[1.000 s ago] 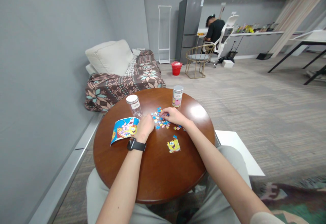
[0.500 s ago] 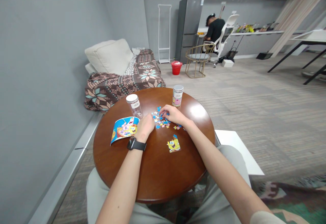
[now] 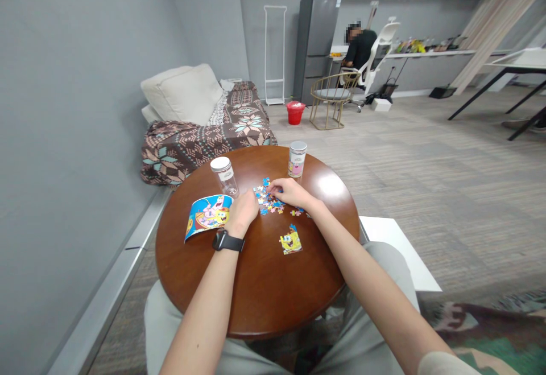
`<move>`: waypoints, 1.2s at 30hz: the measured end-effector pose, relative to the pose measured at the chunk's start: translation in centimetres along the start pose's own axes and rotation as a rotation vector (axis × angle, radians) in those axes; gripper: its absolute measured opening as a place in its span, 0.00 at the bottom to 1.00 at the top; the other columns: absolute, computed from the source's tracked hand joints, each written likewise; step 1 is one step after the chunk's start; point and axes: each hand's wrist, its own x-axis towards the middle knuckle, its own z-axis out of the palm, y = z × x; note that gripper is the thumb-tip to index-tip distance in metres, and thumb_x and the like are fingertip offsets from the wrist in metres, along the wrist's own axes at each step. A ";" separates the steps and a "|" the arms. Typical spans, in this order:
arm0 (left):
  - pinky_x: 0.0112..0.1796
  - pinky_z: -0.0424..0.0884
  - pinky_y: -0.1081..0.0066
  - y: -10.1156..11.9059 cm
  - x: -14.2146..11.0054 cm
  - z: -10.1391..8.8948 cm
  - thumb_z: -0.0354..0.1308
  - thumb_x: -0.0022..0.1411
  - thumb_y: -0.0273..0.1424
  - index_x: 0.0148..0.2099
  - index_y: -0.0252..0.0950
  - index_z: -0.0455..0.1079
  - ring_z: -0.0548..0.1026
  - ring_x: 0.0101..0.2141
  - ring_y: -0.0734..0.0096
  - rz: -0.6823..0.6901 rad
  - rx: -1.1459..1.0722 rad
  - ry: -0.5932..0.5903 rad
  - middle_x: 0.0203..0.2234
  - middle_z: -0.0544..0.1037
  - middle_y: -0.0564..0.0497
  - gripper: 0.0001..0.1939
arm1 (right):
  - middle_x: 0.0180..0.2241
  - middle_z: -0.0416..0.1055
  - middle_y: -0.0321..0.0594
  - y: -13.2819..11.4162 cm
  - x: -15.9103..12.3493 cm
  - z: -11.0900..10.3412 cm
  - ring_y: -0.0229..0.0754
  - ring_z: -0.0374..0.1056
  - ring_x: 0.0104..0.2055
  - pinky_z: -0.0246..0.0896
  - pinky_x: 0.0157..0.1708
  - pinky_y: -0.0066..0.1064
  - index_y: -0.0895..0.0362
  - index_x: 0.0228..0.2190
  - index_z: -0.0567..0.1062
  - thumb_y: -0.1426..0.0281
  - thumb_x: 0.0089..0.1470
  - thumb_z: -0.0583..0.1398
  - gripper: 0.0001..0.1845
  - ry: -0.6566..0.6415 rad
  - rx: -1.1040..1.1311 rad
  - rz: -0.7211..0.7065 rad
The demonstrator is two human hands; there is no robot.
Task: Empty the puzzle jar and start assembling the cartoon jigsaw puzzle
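A heap of loose blue, pink and yellow puzzle pieces (image 3: 268, 200) lies on the round brown table (image 3: 256, 284). My left hand (image 3: 242, 212), with a black watch on the wrist, rests at the heap's left edge, fingers curled under. My right hand (image 3: 289, 192) lies on the heap's right side, fingertips bent down onto the pieces. A small joined yellow section of puzzle (image 3: 290, 242) sits nearer to me. The cartoon reference picture (image 3: 207, 215) lies to the left of my left hand.
A clear jar with a white lid (image 3: 224, 176) and a printed jar with a silver lid (image 3: 297, 159) stand at the table's far side. Beyond are a sofa with a patterned blanket (image 3: 205, 136), a red bucket (image 3: 295, 112), a gold chair and a seated person (image 3: 360, 48).
Both hands stay at the pile; my left hand has edged slightly closer to the pieces. The view has shifted a little.
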 end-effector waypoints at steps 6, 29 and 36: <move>0.41 0.71 0.63 0.1 -0.2 -0.1 0.41 0.68 0.30 0.51 0.31 0.64 0.78 0.44 0.52 -0.020 -0.019 0.010 0.43 0.78 0.34 0.15 | 0.38 0.72 0.42 0.2 0.1 -0.3 0.40 0.70 0.42 0.65 0.48 0.34 0.58 0.34 0.79 0.80 0.50 0.59 0.11 0.102 -0.149 -0.060; 0.47 0.69 0.63 0.2 -0.6 -0.6 0.42 0.67 0.26 0.59 0.41 0.68 0.77 0.47 0.57 0.087 -0.078 0.002 0.45 0.79 0.41 0.22 | 0.52 0.72 0.47 0.1 0.1 0.3 0.44 0.68 0.55 0.58 0.58 0.43 0.56 0.54 0.67 0.66 0.62 0.53 0.20 -0.006 -0.071 0.033; 0.48 0.69 0.64 0.0 -0.2 -0.1 0.42 0.67 0.27 0.59 0.41 0.68 0.77 0.47 0.58 0.089 -0.046 0.009 0.46 0.79 0.41 0.22 | 0.62 0.61 0.51 0.3 0.5 1.1 0.53 0.52 0.67 0.40 0.64 0.59 0.55 0.56 0.66 0.65 0.61 0.55 0.22 0.022 -0.254 0.036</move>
